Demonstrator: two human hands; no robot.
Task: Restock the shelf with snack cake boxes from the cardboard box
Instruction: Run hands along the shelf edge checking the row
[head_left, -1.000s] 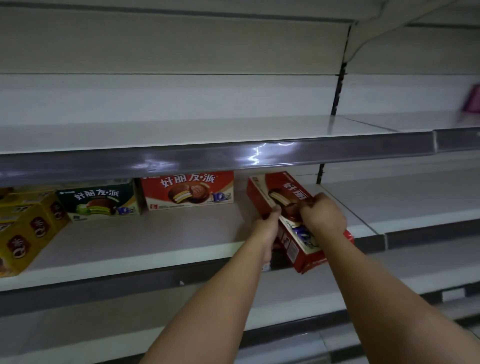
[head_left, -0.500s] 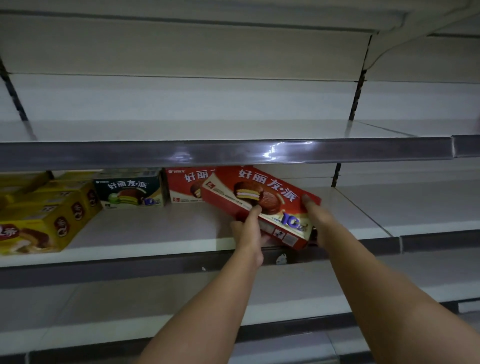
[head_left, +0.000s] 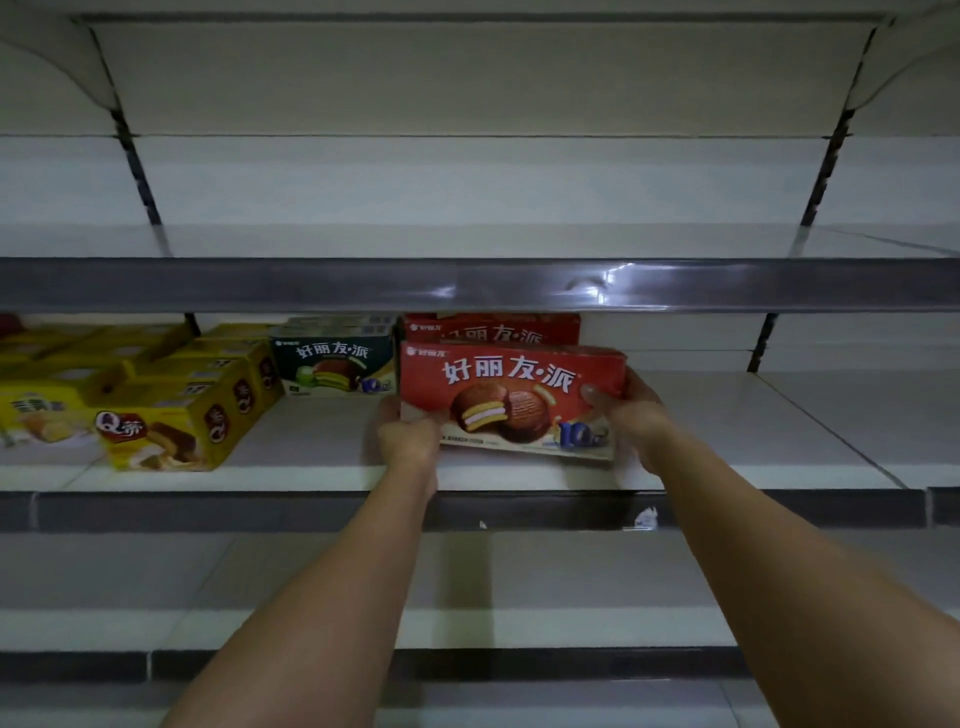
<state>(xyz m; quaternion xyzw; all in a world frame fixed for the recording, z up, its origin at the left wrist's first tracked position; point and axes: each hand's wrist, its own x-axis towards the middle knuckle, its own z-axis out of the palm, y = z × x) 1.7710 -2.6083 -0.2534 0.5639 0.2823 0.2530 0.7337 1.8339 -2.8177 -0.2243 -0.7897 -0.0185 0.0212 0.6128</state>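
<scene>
Red snack cake box (head_left: 511, 400) held at both ends over the middle shelf (head_left: 311, 475), printed face toward the camera, text upright. Long axis runs left-right, parallel to the shelf edge, with a slight tilt: right end sits a little lower. Bottom edge appears at or just above the shelf surface; contact not certain.

Left hand (head_left: 408, 436) grips the lower left corner, fingers curled round the edge. Right hand (head_left: 631, 410) holds the right end, thumb on the front face.

Placement: directly in front of a second red box (head_left: 493, 328) standing at the back, and just right of the green box (head_left: 332, 361). Yellow boxes (head_left: 171, 415) fill the far left of the same shelf.

Progress, judged: early. Only a few red boxes are on the shelf; the run to the right is bare, as are the shelves above and below. Box in hand not yet released. Cardboard supply box not in view, so remaining stock unknown
</scene>
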